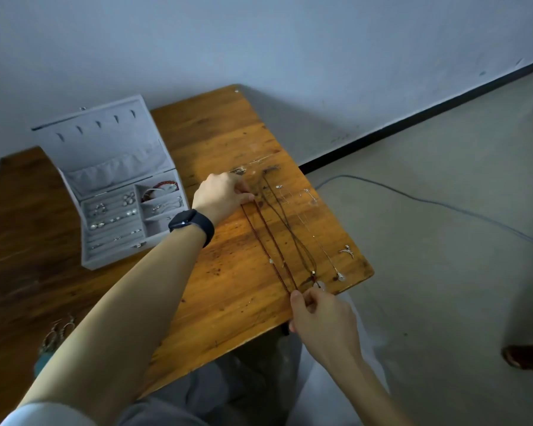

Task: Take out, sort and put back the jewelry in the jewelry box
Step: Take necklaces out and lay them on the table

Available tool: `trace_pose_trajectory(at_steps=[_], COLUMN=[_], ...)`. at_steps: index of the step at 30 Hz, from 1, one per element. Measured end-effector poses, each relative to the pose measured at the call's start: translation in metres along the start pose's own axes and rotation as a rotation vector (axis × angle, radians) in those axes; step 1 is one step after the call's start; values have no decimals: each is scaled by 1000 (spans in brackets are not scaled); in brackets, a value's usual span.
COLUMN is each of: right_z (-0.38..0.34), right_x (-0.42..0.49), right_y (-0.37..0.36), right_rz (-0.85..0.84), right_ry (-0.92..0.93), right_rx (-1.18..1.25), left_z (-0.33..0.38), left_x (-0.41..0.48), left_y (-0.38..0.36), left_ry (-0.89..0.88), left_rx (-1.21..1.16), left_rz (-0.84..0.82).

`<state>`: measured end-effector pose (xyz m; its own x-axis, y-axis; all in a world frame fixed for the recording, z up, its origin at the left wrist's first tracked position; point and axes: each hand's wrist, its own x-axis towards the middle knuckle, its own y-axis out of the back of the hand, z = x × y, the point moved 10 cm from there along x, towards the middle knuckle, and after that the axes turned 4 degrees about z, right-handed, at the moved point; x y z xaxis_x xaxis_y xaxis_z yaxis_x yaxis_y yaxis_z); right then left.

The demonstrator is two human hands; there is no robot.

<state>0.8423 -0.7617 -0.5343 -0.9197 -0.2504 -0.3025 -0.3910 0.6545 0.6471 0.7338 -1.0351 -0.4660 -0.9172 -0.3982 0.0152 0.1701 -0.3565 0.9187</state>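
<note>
Tally on and beside one table [228,133]
One open jewelry box [120,139] with five hooks [98,123] in its lid; four necklaces laid out: one red cord necklace [271,260], one dark cord necklace [314,273], two thin silver chains [340,275] [347,251]; at least two dangling earrings [59,330], blurred, near left; one wristwatch [191,224]; two hands, left hand [225,195] and right hand [320,312]; one cable [443,206] on the floor.

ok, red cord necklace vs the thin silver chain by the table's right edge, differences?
Red cord necklace is thick and dark red; silver chain is very thin and pale, faint against the wood. The cord is stretched straight, left hand pinching its far end, right hand its near end; the chain lies free, untouched. Shared: both run lengthwise on the table, outside the jewelry box.
</note>
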Motion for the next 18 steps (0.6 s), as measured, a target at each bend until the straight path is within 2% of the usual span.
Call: trace_pose_trajectory(at_steps=[8, 13, 18], right_z=[-1, 3, -1], right_x=[9, 11, 8], right_y=[0, -2, 2], right_rz=[24, -12, 26], right_ry=[57, 41, 77], right_rx=[-112, -103, -101], left_z=[1, 5, 8], left_x=[10, 12, 6], left_y=[-11, -14, -15], left_ry=[11, -18, -46], left_rx=[12, 73, 106], left_rz=[11, -6, -20])
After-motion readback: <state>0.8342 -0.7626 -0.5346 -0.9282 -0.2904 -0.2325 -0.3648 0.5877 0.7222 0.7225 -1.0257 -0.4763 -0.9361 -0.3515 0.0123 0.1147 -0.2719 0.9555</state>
